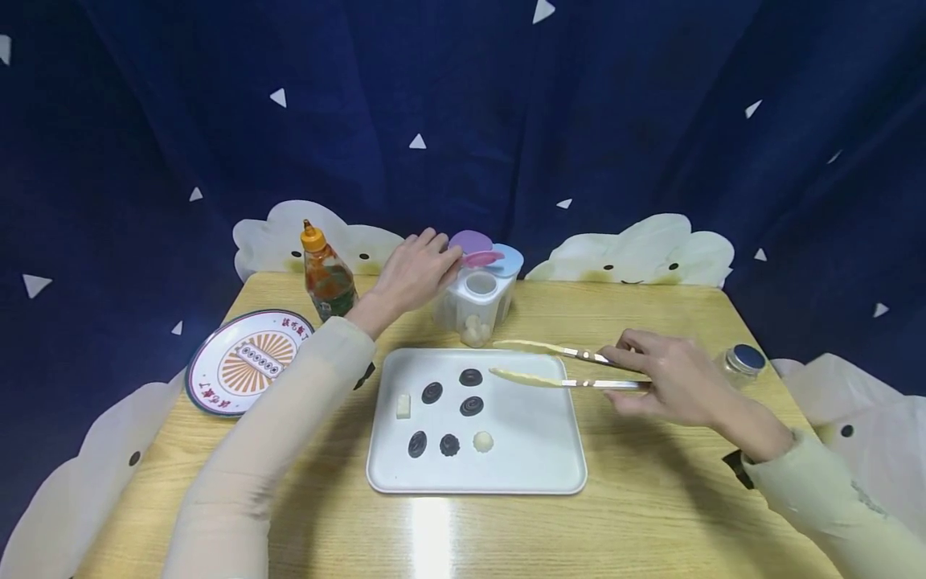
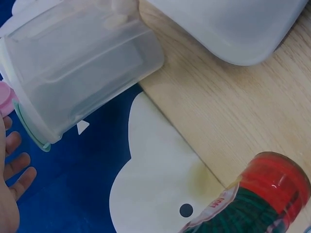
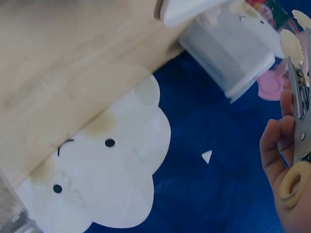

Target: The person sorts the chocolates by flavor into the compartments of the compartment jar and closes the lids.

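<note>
My left hand (image 1: 419, 269) reaches over a clear multi-compartment container (image 1: 486, 305) and touches its raised pink lid (image 1: 481, 259). In the left wrist view its fingers (image 2: 19, 166) are loosely spread beside that lid; the thumb is hidden. Pale round pieces (image 1: 475, 331) lie inside the front compartment, whose mouth is uncovered. My right hand (image 1: 680, 378) holds metal tongs (image 1: 604, 384) with cream-coloured tips, the two arms apart and nothing between them. Those tips hover over the right part of a white tray (image 1: 528, 458). Several dark chocolate-like pieces (image 1: 472, 406) and two pale ones (image 1: 483, 441) lie on the tray.
Left of the container stands a sauce bottle (image 1: 329, 277) with a yellow cap. A patterned plate (image 1: 210, 378) lies at the table's left, under my left forearm's side. Beyond my right hand is a small jar (image 1: 743, 363) with a dark lid. A blue curtain (image 1: 463, 104) hangs behind.
</note>
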Demonstrator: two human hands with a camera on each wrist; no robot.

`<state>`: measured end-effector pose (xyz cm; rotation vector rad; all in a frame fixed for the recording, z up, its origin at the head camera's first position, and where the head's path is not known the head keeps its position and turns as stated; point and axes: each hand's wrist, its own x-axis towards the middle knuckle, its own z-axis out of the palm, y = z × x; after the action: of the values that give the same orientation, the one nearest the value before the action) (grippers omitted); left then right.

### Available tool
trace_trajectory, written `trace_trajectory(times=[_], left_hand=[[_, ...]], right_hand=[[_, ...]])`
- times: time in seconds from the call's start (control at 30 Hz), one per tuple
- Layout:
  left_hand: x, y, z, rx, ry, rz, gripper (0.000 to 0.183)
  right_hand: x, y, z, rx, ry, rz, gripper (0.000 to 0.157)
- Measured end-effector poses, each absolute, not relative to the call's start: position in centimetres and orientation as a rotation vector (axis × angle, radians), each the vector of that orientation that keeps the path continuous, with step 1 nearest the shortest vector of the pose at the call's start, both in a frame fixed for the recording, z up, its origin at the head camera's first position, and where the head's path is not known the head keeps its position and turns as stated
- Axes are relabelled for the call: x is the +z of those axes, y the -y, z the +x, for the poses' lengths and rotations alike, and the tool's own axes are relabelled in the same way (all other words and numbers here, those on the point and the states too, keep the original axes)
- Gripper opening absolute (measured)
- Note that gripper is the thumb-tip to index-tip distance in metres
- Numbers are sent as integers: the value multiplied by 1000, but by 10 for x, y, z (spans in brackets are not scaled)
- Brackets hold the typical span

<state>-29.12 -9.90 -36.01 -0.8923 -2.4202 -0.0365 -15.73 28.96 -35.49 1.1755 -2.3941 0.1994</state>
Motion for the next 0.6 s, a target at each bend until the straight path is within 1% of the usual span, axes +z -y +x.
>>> trace_trajectory(times=[0.27,0.47,0.6], left_hand=[[-359,99,-290,-26,2444,-898,22],[-358,97,-291,-11,2441,-903,22],[-358,98,-291,-16,2448,-894,22]], right_hand=[[-382,-287,-135,239,2429,1237,41],[-404,-287,-124,259,2446,1254,45],[-415,-287,-119,277,2456,1256,45]])
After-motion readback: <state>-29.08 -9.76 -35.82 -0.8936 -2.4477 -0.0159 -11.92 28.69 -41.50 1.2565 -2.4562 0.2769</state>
